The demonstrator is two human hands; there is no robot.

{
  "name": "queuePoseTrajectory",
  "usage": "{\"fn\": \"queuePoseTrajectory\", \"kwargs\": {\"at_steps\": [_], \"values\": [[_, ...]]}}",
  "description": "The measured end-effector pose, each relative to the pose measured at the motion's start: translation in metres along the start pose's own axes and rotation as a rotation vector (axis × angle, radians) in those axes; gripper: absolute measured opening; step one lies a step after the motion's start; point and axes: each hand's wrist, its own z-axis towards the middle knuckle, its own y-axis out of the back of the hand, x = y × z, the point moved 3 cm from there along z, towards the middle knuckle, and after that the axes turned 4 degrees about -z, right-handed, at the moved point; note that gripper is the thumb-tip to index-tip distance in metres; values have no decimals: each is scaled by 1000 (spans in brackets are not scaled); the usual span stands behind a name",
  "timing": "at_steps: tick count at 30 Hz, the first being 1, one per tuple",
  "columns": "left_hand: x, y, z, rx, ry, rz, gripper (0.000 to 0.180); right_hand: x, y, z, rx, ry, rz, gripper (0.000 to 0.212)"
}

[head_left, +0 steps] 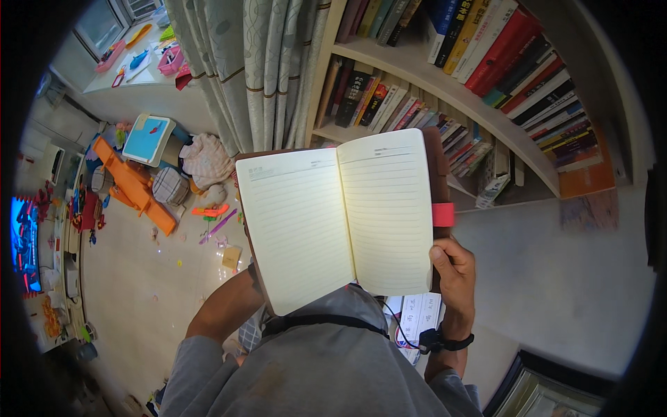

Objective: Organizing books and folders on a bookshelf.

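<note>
An open notebook (299, 229) with ruled, unwritten cream pages and a brown cover is held up in front of my body. A pink-red tab (443, 215) sticks out from its right side. My right hand (455, 274) is closed on the lower right edge, thumb toward the front and the other fingers mostly behind the cover. My left forearm (226, 302) goes up behind the lower left corner; the notebook hides that hand and its fingers. A dark band with a small device (438, 340) and a cable is on my right wrist.
A bookcase (389, 59) full of books stands ahead and to the right, beside a patterned grey curtain (267, 76). Toys, an orange slide-like piece (132, 182) and a blue-topped toy table (148, 137) are on the left. A lit screen (26, 243) is at far left.
</note>
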Motion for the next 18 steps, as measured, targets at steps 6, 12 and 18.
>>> {"fn": "queuePoseTrajectory", "kwargs": {"at_steps": [6,12,18], "values": [[0,-3,1,5,7,4,52,9,-13,3,79,69,57,19],[0,-1,-2,-1,6,7,52,17,-32,6,148,143,-75,14],[-1,1,-6,-3,0,7,52,23,-40,4,169,150,-127,14]]}}
